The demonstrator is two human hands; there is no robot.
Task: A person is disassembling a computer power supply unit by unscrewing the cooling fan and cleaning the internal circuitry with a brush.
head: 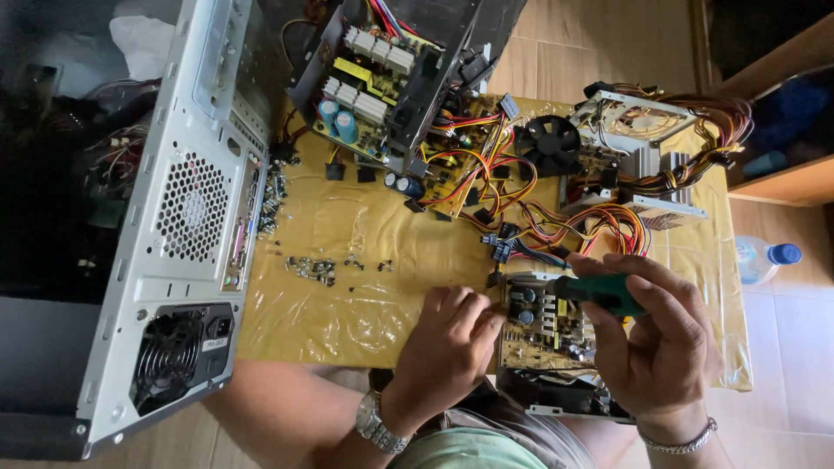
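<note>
My right hand point(653, 343) grips a green-handled screwdriver point(599, 292), its handle lying across a yellow power-supply circuit board point(543, 334) at the table's near edge. My left hand point(447, 347), with a metal watch on the wrist, rests with its fingertips against the board's left edge. Below the board sits a metal casing point(556, 399), partly hidden by my hands.
A grey computer case point(187, 217) lies at the left. Loose screws point(313, 269) dot the yellow plastic-covered table point(365, 295). Opened power supplies point(382, 78), a black fan point(549, 143) and wire bundles point(599, 221) fill the far side. A water bottle point(764, 259) lies on the floor at right.
</note>
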